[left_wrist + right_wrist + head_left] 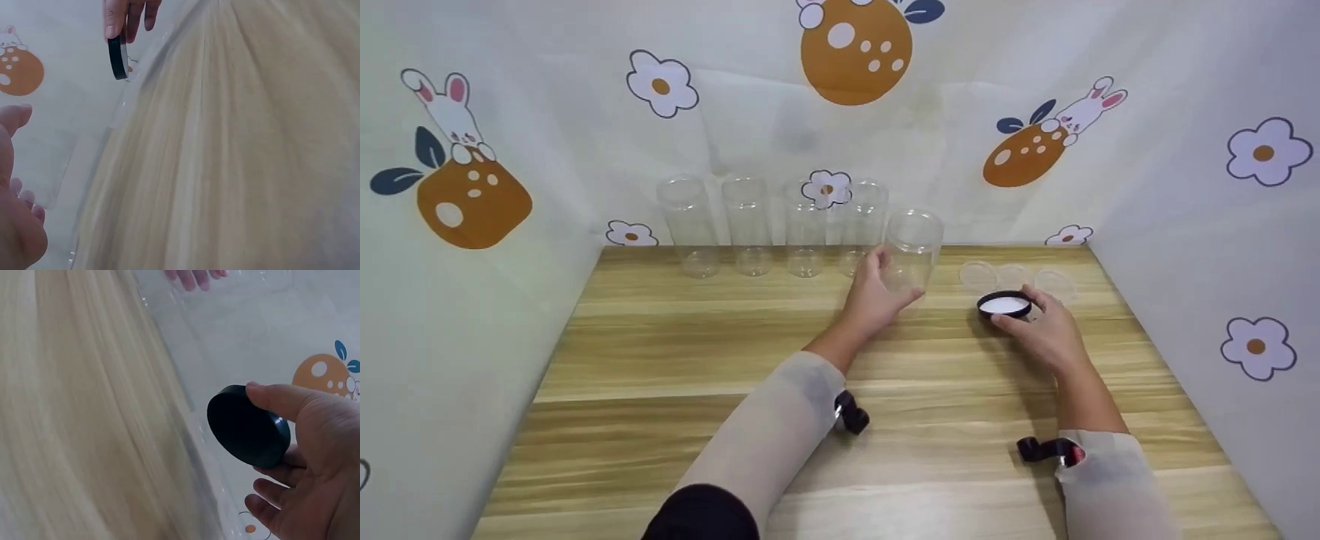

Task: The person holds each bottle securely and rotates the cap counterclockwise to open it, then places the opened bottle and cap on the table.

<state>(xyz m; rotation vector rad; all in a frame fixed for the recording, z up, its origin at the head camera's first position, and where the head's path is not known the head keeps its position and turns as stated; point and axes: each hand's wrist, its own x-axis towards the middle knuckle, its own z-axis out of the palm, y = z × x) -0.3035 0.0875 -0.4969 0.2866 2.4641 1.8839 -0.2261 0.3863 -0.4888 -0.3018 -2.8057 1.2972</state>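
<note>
My left hand [874,294] holds a clear cylindrical jar [915,232], thumb on the near side and fingers around the far left side. The jar's open-looking top leans slightly right, and its lower part is partly hidden by the hand. My right hand [1054,330] pinches a round black lid [984,307] by its edge between thumb and fingers, the white inner face turned up. In the right wrist view the lid's dark outer face [247,430] shows. Left of the held jar, several similar clear jars [688,225] stand upright in a row.
Three thin clear discs [977,276] lie near the back edge, just behind the right hand. The wood-grain tabletop [675,352] meets a patterned cloth backdrop [750,112] at the back, with cloth walls along both sides.
</note>
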